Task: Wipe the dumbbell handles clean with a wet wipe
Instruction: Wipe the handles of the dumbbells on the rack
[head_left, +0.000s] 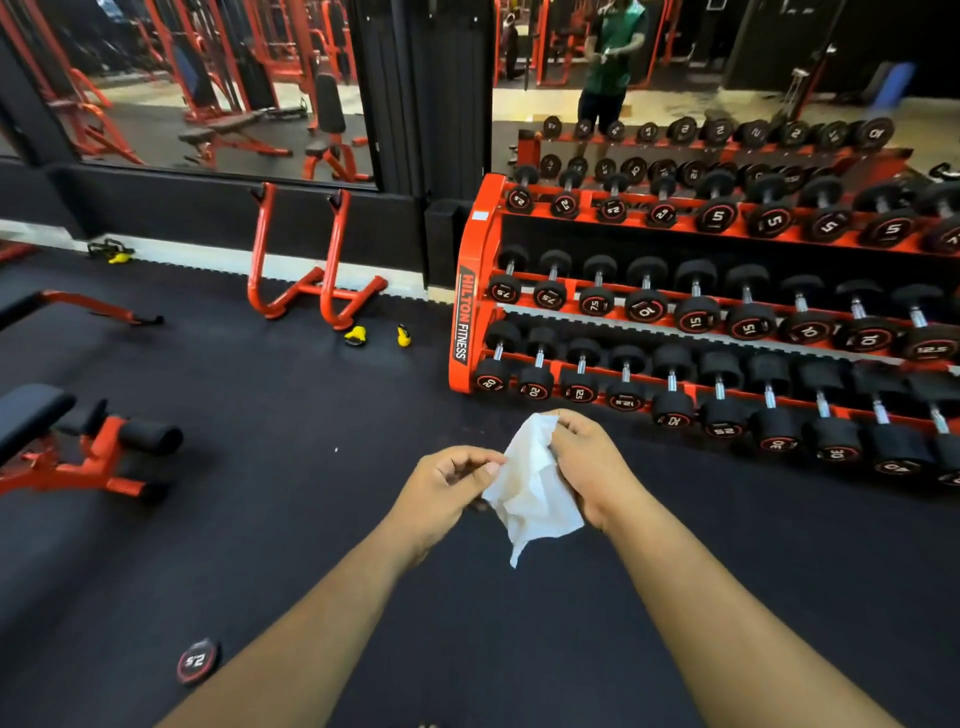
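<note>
Two bare arms reaching out from the bottom edge, over black rubber floor (322, 395). Left hand (441, 491) with fingers curled in, pinching one edge of the wet wipe (532, 483) with thumb and fingertip. Right hand (587, 462) wrapped round the other side, fingers curled over the top corner. White wipe crumpled and hanging down between both hands, probably being pulled open so more of it can rub a handle. Not touching any weight yet.

Dumbbells (672, 387) sitting in rows on the red dumbbell rack (470, 291), ahead and to the right, well apart from the hands. Shiny handles lying across the rails, black ends facing out, so easy to reach one by one. No handle wiped yet, by the look of it.

Small round 2.5 weight (198, 661) lying flat on the floor by the left arm. Red and black bench (78, 441) off to the left.
</note>
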